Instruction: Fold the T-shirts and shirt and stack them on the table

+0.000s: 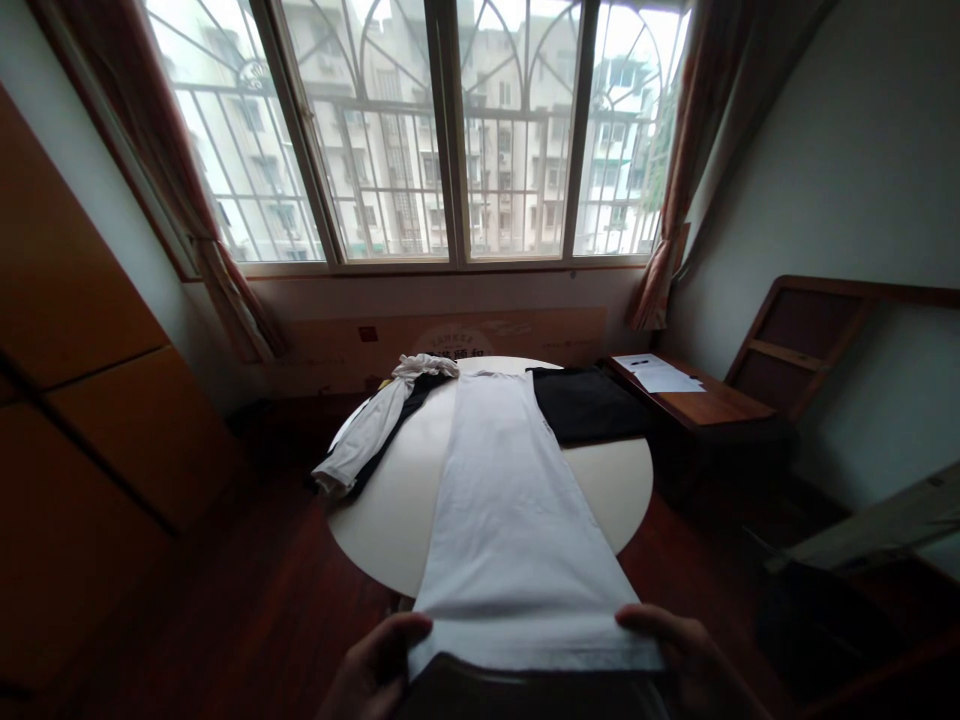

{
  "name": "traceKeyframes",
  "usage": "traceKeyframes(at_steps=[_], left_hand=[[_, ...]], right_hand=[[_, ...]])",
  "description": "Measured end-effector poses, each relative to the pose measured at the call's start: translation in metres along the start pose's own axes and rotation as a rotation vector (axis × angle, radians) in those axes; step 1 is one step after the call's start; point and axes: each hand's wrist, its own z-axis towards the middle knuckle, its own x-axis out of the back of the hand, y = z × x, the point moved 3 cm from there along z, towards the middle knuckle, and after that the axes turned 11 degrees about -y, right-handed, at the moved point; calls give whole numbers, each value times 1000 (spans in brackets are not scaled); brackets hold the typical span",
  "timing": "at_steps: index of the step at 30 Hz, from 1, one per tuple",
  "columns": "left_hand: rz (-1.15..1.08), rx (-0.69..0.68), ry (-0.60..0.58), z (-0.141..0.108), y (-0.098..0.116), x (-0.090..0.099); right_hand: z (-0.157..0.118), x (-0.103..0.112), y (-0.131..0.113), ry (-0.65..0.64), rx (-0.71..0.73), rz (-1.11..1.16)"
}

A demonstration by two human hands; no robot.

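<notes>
A long white cloth (510, 500) stretches lengthwise over a round white table (390, 530), and its near end reaches past the table's front edge. My left hand (379, 660) pinches the near left corner, thumb on top. At the near right corner, my right hand (675, 645) grips the cloth in the same way. The fingers beneath the fabric are mostly hidden. Between the hands the near edge sags slightly over something dark. A folded black cloth (589, 402) lies on the table to the right, and a crumpled light garment (375, 425) with dark fabric lies at the left.
White papers (660, 374) lie on a wooden side table (727, 402) at the right, near a wooden chair-like frame (787, 350). A large flat carton (322, 345) leans below the window. Orange-brown cabinets (135, 430) stand at the left.
</notes>
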Motion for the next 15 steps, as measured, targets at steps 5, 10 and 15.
traceKeyframes(at_steps=[5,10,15], left_hand=[[180,-160,97,7,7,-2],[437,-423,112,4,17,7],[509,-639,224,4,8,20]], right_hand=[[3,5,12,120,72,-11],[3,16,3,87,185,-163],[3,18,-35,288,433,-492]])
